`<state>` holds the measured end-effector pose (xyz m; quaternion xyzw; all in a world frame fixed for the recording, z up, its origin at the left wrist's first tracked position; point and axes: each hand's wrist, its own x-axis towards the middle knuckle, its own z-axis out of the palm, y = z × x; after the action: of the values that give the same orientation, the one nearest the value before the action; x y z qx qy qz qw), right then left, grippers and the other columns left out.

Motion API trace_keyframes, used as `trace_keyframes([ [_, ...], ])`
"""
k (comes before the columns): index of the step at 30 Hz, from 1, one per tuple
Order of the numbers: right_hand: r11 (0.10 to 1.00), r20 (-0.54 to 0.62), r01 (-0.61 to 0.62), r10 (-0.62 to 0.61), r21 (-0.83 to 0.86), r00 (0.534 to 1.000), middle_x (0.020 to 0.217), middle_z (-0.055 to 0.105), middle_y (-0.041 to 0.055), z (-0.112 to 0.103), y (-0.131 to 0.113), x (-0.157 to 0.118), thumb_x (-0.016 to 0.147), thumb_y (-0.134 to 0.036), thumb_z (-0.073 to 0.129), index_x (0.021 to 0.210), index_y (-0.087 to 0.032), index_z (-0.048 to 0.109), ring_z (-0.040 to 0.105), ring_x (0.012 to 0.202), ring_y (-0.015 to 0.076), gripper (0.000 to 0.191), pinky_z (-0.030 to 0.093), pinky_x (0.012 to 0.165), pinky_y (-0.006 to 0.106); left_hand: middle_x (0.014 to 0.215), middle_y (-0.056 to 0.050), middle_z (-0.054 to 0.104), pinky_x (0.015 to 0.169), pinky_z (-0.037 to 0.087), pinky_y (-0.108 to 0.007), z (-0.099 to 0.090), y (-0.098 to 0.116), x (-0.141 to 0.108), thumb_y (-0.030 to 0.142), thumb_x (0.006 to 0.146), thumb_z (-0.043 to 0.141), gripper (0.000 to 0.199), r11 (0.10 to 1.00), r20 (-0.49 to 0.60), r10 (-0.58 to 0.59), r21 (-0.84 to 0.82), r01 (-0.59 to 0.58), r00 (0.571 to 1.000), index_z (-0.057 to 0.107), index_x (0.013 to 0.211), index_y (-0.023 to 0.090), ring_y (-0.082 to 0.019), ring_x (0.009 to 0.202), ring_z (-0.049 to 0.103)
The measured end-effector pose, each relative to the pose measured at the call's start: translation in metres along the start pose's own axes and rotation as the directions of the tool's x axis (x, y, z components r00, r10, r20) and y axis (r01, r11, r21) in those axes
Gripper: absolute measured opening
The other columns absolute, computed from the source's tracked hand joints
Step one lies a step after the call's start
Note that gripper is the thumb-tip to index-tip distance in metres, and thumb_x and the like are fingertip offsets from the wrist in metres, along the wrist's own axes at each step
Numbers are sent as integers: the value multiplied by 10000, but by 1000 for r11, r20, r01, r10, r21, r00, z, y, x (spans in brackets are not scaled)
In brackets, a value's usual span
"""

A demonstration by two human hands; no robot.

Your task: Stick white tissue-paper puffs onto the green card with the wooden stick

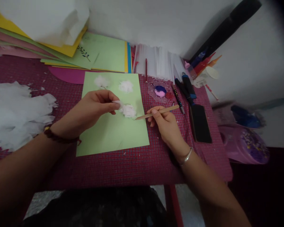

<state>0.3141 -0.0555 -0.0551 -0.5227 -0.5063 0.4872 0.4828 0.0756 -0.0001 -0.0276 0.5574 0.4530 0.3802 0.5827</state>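
Observation:
A light green sheet of paper (109, 135) lies on the table with white fluffy tufts on it. Pinched in the fingertips of my left hand (101, 102) is a small white piece of tissue (117, 102), held just beside the lower right tuft (128, 111). My right hand (162, 121) grips a flat wooden stick (162, 112), its pointed end close to that same tuft. Higher on the sheet sit an upper right tuft (126, 86) and an upper left tuft (101, 81).
A heap of torn white tissue (16, 113) lies at left. Coloured paper sheets (106, 50) and clear plastic strips (156, 60) line the wall. To the right are a paint palette (160, 91), a marker (178, 99), a phone (200, 123) and a pink tub (239, 145).

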Motion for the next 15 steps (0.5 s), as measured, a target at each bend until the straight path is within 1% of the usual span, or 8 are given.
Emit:
trace_keyframes([
  [4,999,-33,-51,51,7,998,691,642,-26,0,0,6,910,-386,577,885,-201,615,539,533,77,191,442,534,243,771,-14,643,620,413,-214,-6,-4,3,249,711,724,93,989,98,1,150,-16,995,670,700,175,-108,679,555],
  [7,994,-10,-94,94,60,995,741,679,-11,0,-1,6,894,-391,579,931,-205,619,572,564,84,194,486,589,251,729,-7,630,577,396,-212,-12,-2,5,280,712,677,106,948,238,-83,318,3,968,662,719,175,-121,647,543],
  [8,991,-1,-101,102,82,995,750,687,-11,0,-2,6,891,-391,579,944,-208,624,581,570,85,195,495,601,251,705,-2,618,557,383,-210,-13,0,5,290,718,658,117,925,307,-135,380,9,942,656,723,173,-118,620,527],
  [10,988,15,-110,109,107,994,759,701,-12,1,-2,5,893,-385,575,965,-216,633,598,583,87,193,508,618,250,663,8,590,531,364,-209,-14,3,4,301,726,624,131,878,443,-224,478,-18,868,642,724,171,-111,583,494],
  [12,988,21,-112,110,111,994,767,715,-11,1,-3,4,896,-376,575,971,-219,643,606,584,87,186,511,616,248,648,12,573,534,363,-212,-11,5,3,302,734,597,136,851,530,-257,520,-71,808,632,720,171,-108,579,478],
  [13,988,22,-109,108,113,994,774,723,-9,2,-3,4,896,-373,579,969,-220,647,609,582,86,183,510,611,247,640,13,567,536,363,-215,-8,5,2,305,736,592,141,847,541,-247,523,-91,804,630,714,171,-108,578,473],
  [14,987,21,-106,104,118,994,780,729,-8,2,-3,5,895,-370,585,966,-219,651,610,577,85,179,509,604,246,636,12,566,540,365,-218,-5,6,0,309,738,590,146,847,526,-227,522,-100,820,633,713,171,-109,582,473],
  [15,987,19,-102,100,123,995,786,733,-6,2,-3,5,895,-366,589,961,-218,655,612,574,83,175,508,599,245,636,9,571,544,368,-222,-1,5,-1,314,741,592,153,851,486,-202,516,-93,850,638,713,172,-111,586,477],
])
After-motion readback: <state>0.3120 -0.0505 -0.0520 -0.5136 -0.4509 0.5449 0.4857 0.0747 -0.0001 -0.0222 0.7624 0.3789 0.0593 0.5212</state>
